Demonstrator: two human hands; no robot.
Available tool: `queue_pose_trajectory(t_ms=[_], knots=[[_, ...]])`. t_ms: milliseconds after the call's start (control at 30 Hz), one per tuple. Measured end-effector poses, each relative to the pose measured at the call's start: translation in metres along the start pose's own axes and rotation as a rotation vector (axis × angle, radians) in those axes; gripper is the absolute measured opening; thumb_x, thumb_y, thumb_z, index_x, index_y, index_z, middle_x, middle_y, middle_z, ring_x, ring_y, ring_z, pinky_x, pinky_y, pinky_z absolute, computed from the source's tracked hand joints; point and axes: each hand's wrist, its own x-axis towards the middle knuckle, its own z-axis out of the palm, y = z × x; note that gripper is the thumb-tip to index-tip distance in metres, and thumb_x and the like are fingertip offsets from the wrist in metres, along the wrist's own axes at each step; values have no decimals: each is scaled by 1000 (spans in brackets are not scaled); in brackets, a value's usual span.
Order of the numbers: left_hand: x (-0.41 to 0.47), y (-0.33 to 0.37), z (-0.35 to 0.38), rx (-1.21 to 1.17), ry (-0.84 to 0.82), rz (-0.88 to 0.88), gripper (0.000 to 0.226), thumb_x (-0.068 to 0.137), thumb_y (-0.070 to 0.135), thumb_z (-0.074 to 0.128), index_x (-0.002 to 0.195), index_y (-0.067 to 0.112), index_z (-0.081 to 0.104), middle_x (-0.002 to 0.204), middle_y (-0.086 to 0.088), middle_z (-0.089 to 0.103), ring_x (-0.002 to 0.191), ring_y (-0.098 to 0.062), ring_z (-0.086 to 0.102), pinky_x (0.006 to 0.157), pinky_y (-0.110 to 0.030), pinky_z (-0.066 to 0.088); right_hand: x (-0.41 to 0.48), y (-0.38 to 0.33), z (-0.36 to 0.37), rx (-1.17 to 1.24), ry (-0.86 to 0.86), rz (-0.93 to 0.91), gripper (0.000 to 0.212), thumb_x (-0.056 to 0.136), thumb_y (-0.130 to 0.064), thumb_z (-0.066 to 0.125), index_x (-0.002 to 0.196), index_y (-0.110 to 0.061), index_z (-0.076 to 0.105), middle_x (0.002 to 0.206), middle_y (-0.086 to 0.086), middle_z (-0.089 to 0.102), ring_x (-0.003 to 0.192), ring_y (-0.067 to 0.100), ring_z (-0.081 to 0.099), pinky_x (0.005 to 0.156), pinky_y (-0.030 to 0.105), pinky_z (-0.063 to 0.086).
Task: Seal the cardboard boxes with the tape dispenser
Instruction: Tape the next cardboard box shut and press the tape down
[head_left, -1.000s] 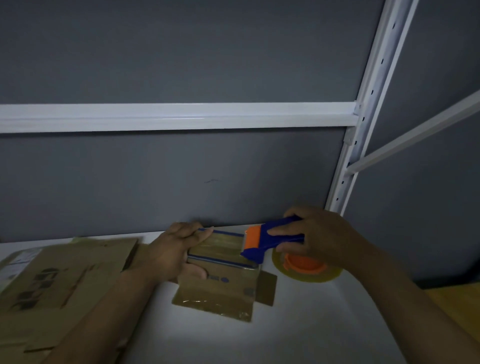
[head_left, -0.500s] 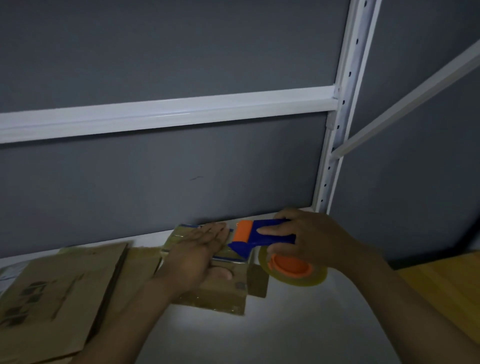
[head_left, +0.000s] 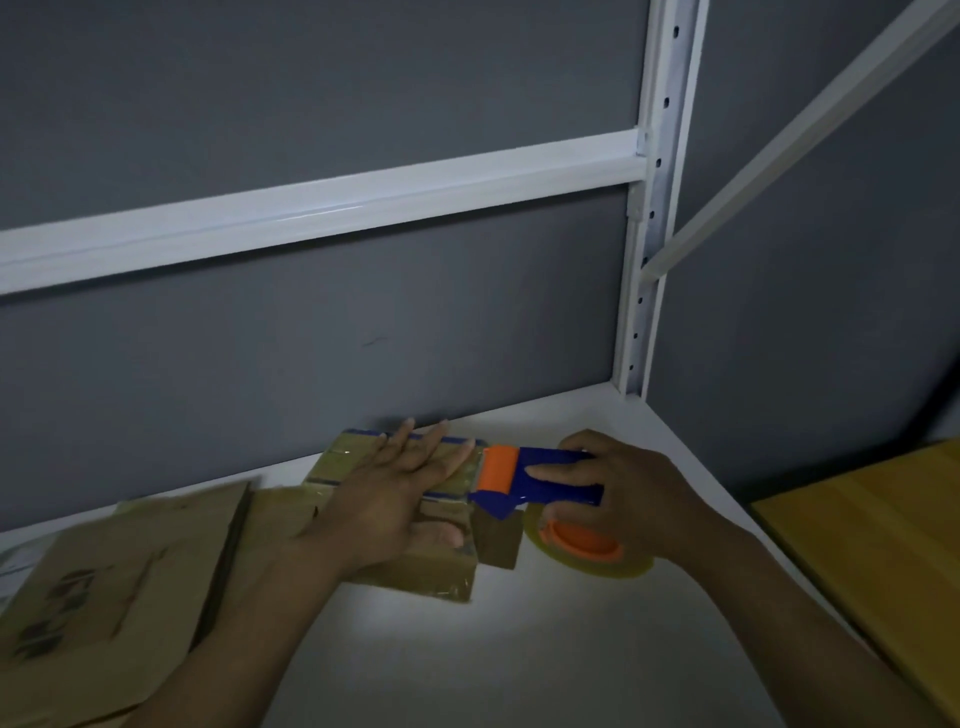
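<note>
A small brown cardboard box (head_left: 340, 460) lies just left of the middle of the frame, on a white shelf (head_left: 519, 649) and close against the grey wall (head_left: 311, 374). Its top and front shine with clear tape, thin blue lines run along its top edges, and a short flap sticks out at its right end. The left hand (head_left: 395, 493) lies flat on the top of the box, fingers straight and slightly spread, thumb down on the front face. To the right, the right hand (head_left: 623, 493) grips the blue handle of a tape dispenser (head_left: 540, 475), fingers curled round it and the forefinger laid straight along its side. The dispenser's orange roller sits at the right edge of the box top, just beside the left fingertips. The roll of tape (head_left: 587, 553), yellowish with an orange hub, hangs under the handle near the shelf. Flattened cardboard (head_left: 114, 587) lies in the lower left, touching the box's left side. A white rack frame (head_left: 654, 208) stands at the upper right, and a wooden board (head_left: 883, 545) shows at the right edge.
</note>
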Motion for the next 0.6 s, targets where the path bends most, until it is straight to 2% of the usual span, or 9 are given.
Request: queue_pose_trajectory(t_ms=[100, 200, 267, 367, 467, 600], knots=[[7, 3, 0, 21, -1, 26, 95, 62, 98, 7, 143, 52, -16, 157, 20, -19, 146, -12, -20, 116, -34, -12, 2, -1, 8, 1, 34, 4, 52, 87, -54, 57, 137, -45, 43, 132, -18, 41, 112, 0, 43, 78, 5, 28], [10, 2, -2, 15, -5, 11, 85, 61, 99, 5, 133, 64, -25, 155, 20, -15, 144, -9, -17, 117, -37, -7, 3, -4, 10, 15, 59, 12, 53, 87, -54, 57, 137, -45, 44, 132, -17, 43, 114, 1, 45, 78, 6, 29], [9, 2, 0, 6, 39, -6, 87, 62, 98, 6, 137, 62, -18, 155, 15, -6, 143, -9, -8, 116, -36, -4, 0, -4, 9, 40, 65, 14, 52, 86, -54, 58, 136, -45, 44, 131, -17, 42, 115, 2, 45, 83, 12, 32], [8, 0, 3, 12, 101, -23, 90, 68, 94, 16, 145, 49, 6, 160, 1, 16, 147, -22, 14, 116, -38, 4, -10, 1, 2, 85, 50, 49, 50, 86, -53, 58, 134, -47, 45, 122, -25, 36, 111, -2, 43, 86, 14, 33], [9, -2, 6, 11, 98, -34, 93, 67, 95, 15, 146, 46, 9, 159, -1, 23, 147, -26, 20, 117, -42, 8, -28, 10, -4, 72, 25, 94, 49, 85, -55, 58, 132, -47, 46, 118, -28, 33, 109, -2, 43, 87, 16, 36], [9, 1, 4, 13, 80, -60, 93, 66, 92, 20, 145, 47, 4, 160, 1, 20, 148, -25, 16, 118, -42, 7, -34, 6, -3, -2, 38, 87, 50, 86, -57, 56, 133, -42, 48, 126, -21, 40, 106, 1, 46, 83, 18, 39]])
